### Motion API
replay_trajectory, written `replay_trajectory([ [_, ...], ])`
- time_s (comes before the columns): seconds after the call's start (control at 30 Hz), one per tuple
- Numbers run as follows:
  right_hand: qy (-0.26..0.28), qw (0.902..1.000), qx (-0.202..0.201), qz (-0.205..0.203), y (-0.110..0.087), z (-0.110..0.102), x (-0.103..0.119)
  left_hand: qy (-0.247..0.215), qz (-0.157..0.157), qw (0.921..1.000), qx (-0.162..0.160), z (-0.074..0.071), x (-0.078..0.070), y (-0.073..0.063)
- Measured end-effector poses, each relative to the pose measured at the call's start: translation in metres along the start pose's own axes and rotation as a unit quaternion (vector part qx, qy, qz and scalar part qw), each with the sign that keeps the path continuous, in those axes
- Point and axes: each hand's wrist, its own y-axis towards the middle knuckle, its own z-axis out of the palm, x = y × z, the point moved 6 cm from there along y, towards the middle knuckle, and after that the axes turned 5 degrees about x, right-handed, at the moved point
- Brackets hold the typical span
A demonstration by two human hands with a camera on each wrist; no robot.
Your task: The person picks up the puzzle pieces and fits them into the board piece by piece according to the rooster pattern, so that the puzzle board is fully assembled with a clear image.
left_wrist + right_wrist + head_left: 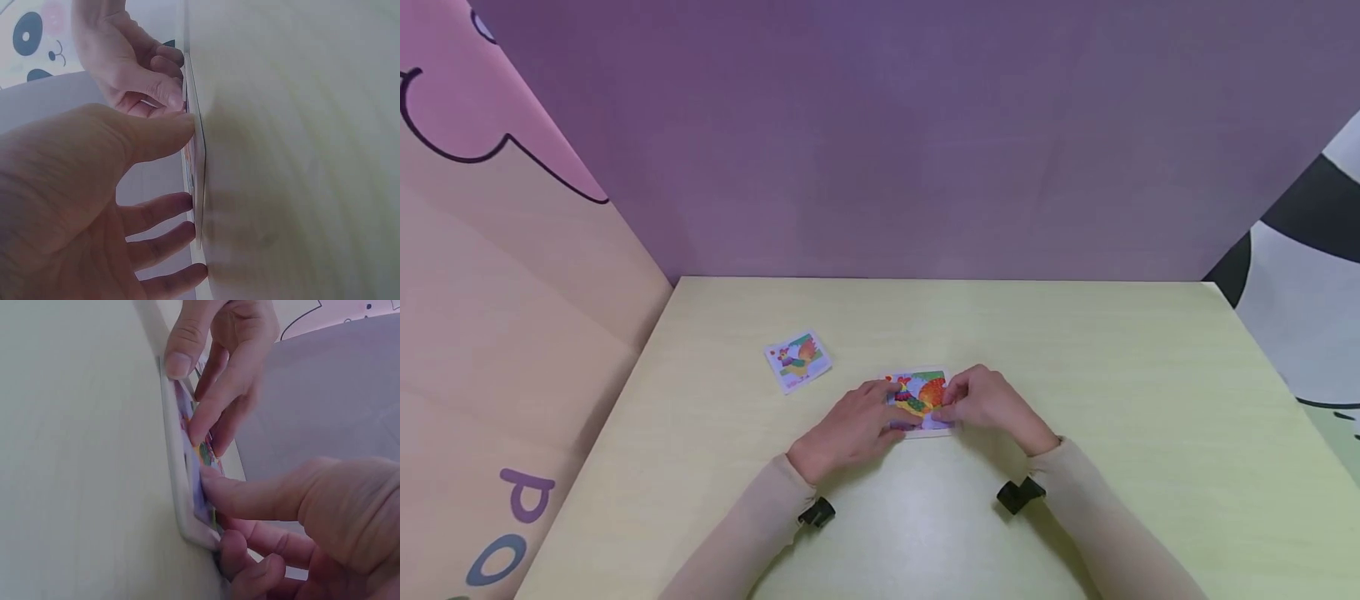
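A small white-rimmed picture board (928, 432) with a bright bird picture lies flat on the table between the two hands. My left hand (856, 423) rests on its left side, fingers fairly straight across the picture and thumb at the near edge. At the right end, my right hand (991, 406) pinches a pale purple puzzle piece (199, 495), thumb on top and the other fingers curled by the board's side. That piece looks slightly raised above the rim in the right wrist view. The fingers hide parts of the picture.
A square card (797, 361) with a paler, similar bird picture lies behind and left of the board. The light wooden table (1112, 358) meets a purple panel (925, 150) at the back. Printed panels stand on both sides.
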Motion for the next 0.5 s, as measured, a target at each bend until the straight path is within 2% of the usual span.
replay_trajectory([
  [0.23,-0.007,0.9996,0.021,0.018,-0.0009,-0.0026,0.001,0.013,0.003,0.9999,0.004,-0.0018,-0.0043,0.0012],
  [0.5,0.005,1.0,0.002,-0.001,-0.0033,-0.004,-0.0056,0.019,-0.001,0.9998,0.003,-0.0047,-0.005,-0.0005],
])
